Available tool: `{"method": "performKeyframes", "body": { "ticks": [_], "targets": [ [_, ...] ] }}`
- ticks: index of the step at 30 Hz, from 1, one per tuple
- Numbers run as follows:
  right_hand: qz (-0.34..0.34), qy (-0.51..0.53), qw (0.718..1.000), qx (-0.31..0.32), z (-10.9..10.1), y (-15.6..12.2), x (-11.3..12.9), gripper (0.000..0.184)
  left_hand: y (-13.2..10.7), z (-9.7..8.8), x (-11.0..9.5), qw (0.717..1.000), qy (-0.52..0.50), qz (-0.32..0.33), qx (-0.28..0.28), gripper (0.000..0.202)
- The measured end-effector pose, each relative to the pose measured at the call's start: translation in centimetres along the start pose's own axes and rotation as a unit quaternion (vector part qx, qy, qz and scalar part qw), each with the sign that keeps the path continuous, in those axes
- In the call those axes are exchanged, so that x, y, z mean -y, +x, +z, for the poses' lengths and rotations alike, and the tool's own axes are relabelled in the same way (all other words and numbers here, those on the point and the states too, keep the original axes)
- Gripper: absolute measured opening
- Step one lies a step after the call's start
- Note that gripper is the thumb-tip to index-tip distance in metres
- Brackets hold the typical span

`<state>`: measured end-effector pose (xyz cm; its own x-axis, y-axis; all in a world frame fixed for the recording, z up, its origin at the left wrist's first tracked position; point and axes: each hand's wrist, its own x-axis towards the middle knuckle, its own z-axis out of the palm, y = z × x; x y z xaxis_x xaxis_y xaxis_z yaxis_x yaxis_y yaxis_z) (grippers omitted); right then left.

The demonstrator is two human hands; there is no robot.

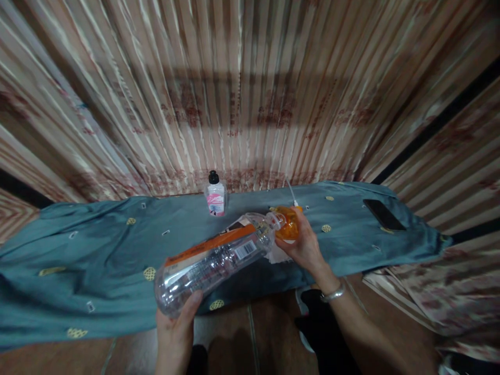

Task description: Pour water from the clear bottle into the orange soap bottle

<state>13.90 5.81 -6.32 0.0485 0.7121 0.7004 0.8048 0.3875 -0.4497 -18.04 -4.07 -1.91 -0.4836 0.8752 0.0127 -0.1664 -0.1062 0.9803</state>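
Note:
My left hand (177, 320) is closed around the base of a large clear plastic bottle (219, 265) with an orange label and a barcode. The large bottle lies tilted in the air, its neck pointing up and to the right. Against that neck is a small clear bottle (288, 221) holding orange liquid, gripped by my right hand (307, 247). Whether the two mouths touch, I cannot tell. Just past my right hand, a white pump tube (291, 192) rests on the cloth. White tissue (281, 255) shows partly below the bottles.
A small bottle (215, 198) with a black cap and pink label stands at the back of the bench. The bench is covered by a teal cloth (105, 245). A black phone (384, 214) lies at the right. A striped curtain (234, 99) hangs close behind.

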Motion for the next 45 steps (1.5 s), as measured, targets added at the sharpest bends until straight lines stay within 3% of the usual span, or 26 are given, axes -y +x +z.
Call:
{"method": "performKeyframes", "body": {
  "ticks": [21,30,45],
  "targets": [
    [0.003,-0.017,1.0,0.001,-0.18,-0.04,0.22,0.099,-0.12,0.41,-0.5,0.998,-0.041,-0.039,0.012,0.109],
    [-0.013,-0.018,1.0,-0.004,-0.13,-0.1,0.06,0.101,-0.16,0.48,-0.49,0.999,-0.041,-0.026,0.019,0.094],
    [0.002,-0.016,1.0,-0.002,-0.12,-0.08,0.33,0.103,0.08,0.0,-0.02,0.999,-0.013,-0.035,0.001,0.106]
  ]
}}
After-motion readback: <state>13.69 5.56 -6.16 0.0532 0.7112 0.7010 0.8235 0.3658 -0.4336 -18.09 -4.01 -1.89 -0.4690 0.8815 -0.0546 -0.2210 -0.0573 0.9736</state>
